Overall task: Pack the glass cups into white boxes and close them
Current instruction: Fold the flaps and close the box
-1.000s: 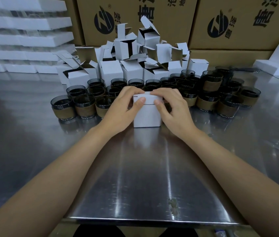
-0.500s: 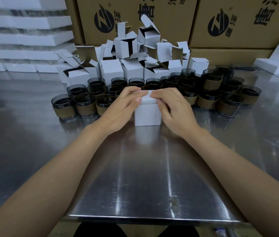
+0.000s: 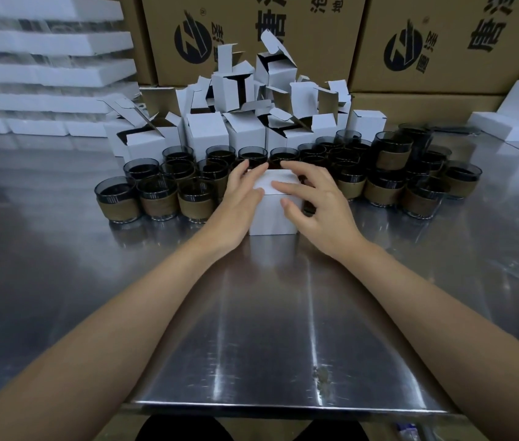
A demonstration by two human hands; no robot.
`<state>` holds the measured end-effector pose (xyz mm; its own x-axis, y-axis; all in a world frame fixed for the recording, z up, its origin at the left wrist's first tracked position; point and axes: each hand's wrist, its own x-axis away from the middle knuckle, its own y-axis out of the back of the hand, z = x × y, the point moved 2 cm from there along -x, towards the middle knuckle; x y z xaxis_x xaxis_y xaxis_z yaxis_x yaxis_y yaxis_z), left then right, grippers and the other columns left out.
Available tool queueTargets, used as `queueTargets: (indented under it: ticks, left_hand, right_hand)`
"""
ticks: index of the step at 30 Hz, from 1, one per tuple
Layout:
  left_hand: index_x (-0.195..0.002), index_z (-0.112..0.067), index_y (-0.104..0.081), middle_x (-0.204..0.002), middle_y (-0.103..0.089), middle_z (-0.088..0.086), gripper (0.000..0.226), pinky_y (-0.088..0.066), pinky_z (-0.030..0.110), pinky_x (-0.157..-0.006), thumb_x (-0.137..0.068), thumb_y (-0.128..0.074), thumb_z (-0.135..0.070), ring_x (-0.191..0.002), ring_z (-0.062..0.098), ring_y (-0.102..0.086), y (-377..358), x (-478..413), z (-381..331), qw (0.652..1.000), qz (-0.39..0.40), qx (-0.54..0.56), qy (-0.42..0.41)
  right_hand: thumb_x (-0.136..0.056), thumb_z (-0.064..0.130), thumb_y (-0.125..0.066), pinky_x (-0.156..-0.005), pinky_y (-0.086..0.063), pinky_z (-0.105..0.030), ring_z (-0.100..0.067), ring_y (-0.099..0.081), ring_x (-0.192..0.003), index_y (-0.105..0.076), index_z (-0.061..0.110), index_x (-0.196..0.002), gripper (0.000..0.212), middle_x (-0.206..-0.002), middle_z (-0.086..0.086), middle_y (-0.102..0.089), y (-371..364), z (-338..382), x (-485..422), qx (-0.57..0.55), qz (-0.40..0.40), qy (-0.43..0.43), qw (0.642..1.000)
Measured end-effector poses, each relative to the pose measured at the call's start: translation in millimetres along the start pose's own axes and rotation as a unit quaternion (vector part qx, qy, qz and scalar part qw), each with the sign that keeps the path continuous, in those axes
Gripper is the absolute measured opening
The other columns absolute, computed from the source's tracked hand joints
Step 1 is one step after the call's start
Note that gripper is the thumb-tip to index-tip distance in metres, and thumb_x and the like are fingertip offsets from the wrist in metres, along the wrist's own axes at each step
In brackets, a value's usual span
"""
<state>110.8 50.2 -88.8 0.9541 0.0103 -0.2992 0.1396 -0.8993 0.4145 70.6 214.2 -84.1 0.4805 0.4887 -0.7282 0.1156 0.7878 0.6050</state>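
Flanking white box (image 3: pixel 272 214), spread fingers (image 3: pixel 287 187)

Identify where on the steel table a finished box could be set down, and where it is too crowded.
Free: the steel table between the forearms, and the bare stretch left of the glass cups. Crowded: behind the white box, where cups and open boxes pack together.

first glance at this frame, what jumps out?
Both hands, left hand and right hand, rest on a closed white box at the table's centre. Behind it runs a row of dark glass cups with brown bands, and behind those a heap of open white boxes.
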Motion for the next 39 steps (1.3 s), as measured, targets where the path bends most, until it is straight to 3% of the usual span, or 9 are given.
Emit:
queueTargets:
  ticks: [3,7,10,16,20,24,27,30,39]
  left_hand:
    - [-0.148,-0.034,-0.027,-0.157,-0.002,-0.018,0.066,-0.019,0.01,-0.1,-0.09,-0.046,-0.06,-0.129,-0.017,-0.013,1.4,4.4,7.0,0.997,0.02,-0.074,-0.013]
    - [-0.144,-0.024,-0.036,-0.149,-0.022,-0.004,0.058,-0.028,0.023,-0.108,-0.093,-0.059,-0.04,-0.136,0.008,-0.027,4.0,2.2,4.7,0.989,-0.017,-0.14,-0.045]
    - [-0.135,-0.027,-0.047,-0.139,-0.033,-0.005,0.051,-0.037,0.031,-0.109,-0.089,-0.064,-0.04,-0.13,0.005,-0.035,5.6,3.5,2.7,0.988,-0.07,-0.116,-0.075]
    - [-0.119,-0.036,-0.052,-0.121,-0.045,-0.007,0.038,-0.04,0.005,-0.08,-0.085,-0.06,-0.051,-0.105,-0.001,-0.05,0.6,7.9,-9.1,0.981,-0.179,0.005,-0.074]
    - [-0.121,-0.035,-0.053,-0.122,-0.048,-0.009,0.033,-0.043,0.01,-0.084,-0.09,-0.058,-0.046,-0.102,-0.009,-0.05,-3.3,6.3,-6.5,0.979,-0.187,0.027,-0.078]
    - [-0.14,-0.027,-0.038,-0.138,-0.047,-0.006,0.052,-0.047,0.028,-0.095,-0.094,-0.032,-0.049,-0.12,-0.001,-0.05,-5.7,3.2,-8.1,0.968,-0.209,0.125,-0.059]
    - [-0.153,-0.014,-0.021,-0.159,-0.017,-0.001,0.064,-0.023,0.038,-0.12,-0.098,-0.026,-0.047,-0.145,0.01,-0.02,-16.2,4.2,-4.2,0.977,-0.166,-0.117,-0.07]
    - [-0.152,-0.009,-0.024,-0.162,0.0,0.001,0.065,-0.009,0.037,-0.118,-0.1,-0.033,-0.046,-0.148,0.016,0.0,-36.4,-5.2,0.6,0.927,-0.059,-0.343,-0.137]
    - [-0.131,-0.008,-0.058,-0.147,-0.042,0.009,0.048,-0.024,0.039,-0.113,-0.093,-0.056,-0.038,-0.141,0.025,-0.03,-54.4,-50.2,-12.5,0.895,-0.065,-0.395,-0.196]
  right_hand:
    - [-0.091,0.022,-0.062,-0.096,-0.048,-0.037,-0.015,-0.049,-0.12,-0.056,0.013,-0.135,0.045,-0.131,-0.003,-0.05,1.1,-5.1,2.1,0.005,0.001,-0.012,1.0]
    - [-0.09,0.03,-0.061,-0.086,-0.052,-0.037,-0.011,-0.051,-0.113,-0.059,0.013,-0.125,0.039,-0.121,-0.001,-0.05,4.7,-10.3,-0.5,-0.011,-0.031,-0.031,0.999]
    - [-0.089,0.032,-0.06,-0.085,-0.053,-0.04,-0.015,-0.052,-0.113,-0.061,0.01,-0.12,0.038,-0.12,-0.004,-0.05,6.4,-10.1,-0.1,0.003,-0.042,-0.017,0.999]
    - [-0.075,0.051,-0.07,-0.094,-0.045,-0.035,-0.023,-0.034,-0.129,-0.039,0.011,-0.144,0.085,-0.141,-0.005,-0.037,6.8,6.9,-3.3,0.091,0.029,0.075,0.993]
    - [-0.07,0.04,-0.081,-0.077,-0.054,-0.039,-0.025,-0.036,-0.123,-0.047,0.007,-0.139,0.084,-0.135,-0.011,-0.048,11.9,12.0,-7.3,0.131,0.028,0.09,0.987]
    - [-0.063,0.034,-0.087,-0.071,-0.052,-0.038,-0.027,-0.042,-0.117,-0.057,0.003,-0.126,0.076,-0.125,-0.014,-0.056,29.0,7.8,-12.3,0.163,-0.017,0.054,0.985]
    - [-0.063,0.04,-0.086,-0.071,-0.045,-0.033,-0.025,-0.047,-0.116,-0.052,0.008,-0.126,0.078,-0.124,-0.008,-0.052,60.4,-11.2,-24.0,0.125,-0.114,-0.056,0.984]
    - [-0.063,0.041,-0.085,-0.074,-0.043,-0.033,-0.02,-0.047,-0.116,-0.046,0.014,-0.128,0.081,-0.125,-0.005,-0.047,92.4,-40.6,-44.1,0.137,-0.166,-0.139,0.967]
    - [-0.072,0.036,-0.083,-0.096,-0.043,-0.048,-0.026,-0.037,-0.131,-0.039,0.012,-0.141,0.086,-0.142,-0.006,-0.04,135.0,-145.6,-133.7,0.302,-0.009,-0.197,0.933]
